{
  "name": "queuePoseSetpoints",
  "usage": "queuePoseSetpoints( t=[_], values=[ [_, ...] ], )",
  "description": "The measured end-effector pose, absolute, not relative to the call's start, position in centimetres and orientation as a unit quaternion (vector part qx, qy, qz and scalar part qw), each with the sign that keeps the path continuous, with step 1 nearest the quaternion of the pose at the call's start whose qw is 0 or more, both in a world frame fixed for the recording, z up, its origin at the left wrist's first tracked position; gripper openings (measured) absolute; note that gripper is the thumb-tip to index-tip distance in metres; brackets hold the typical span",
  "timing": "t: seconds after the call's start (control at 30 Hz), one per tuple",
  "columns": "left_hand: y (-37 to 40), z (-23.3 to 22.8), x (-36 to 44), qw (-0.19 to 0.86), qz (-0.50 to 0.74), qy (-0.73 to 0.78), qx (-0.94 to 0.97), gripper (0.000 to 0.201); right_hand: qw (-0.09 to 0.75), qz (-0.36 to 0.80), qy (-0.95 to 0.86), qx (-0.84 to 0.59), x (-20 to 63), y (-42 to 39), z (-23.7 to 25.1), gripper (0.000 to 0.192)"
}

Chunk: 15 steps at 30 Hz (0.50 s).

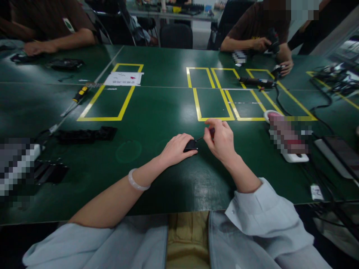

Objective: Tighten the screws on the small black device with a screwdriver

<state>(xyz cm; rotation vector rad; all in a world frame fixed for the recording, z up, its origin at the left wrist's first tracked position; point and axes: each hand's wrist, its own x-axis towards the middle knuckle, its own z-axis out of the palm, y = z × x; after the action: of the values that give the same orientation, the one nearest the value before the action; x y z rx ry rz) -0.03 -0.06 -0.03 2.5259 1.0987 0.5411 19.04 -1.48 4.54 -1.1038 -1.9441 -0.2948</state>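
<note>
My left hand (179,149) is closed round a small black block-like part (190,145), pressing it to the green table. In my right hand (221,140) is a screwdriver (212,131); its dark handle is mostly hidden by the fingers. The thin shaft points left, and its tip is at or very near the upper right edge of the black part. Whether the tip sits in a screw, I cannot tell.
A yellow-and-black screwdriver (80,94) and a long black part (86,135) lie to the left. On the right are a phone-like object on a white stand (297,157) and several cables. Across the table (157,101), with yellow tape outlines, a co-worker's hands (286,68) hold a tool.
</note>
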Motion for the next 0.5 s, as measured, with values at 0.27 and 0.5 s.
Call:
queuePoseSetpoints(
  t=[0.27, 0.5],
  values=[
    [-0.07, -0.08, -0.08, 0.168, 0.191, 0.387, 0.886, 0.038, 0.414, -0.102, -0.779, -0.46, 19.23, -1.65, 4.39, 0.019],
    [-0.05, -0.08, -0.09, 0.169, 0.194, 0.388, 0.885, 0.039, 0.422, -0.102, -0.778, -0.455, 19.05, -1.55, 4.52, 0.014]
  ],
)
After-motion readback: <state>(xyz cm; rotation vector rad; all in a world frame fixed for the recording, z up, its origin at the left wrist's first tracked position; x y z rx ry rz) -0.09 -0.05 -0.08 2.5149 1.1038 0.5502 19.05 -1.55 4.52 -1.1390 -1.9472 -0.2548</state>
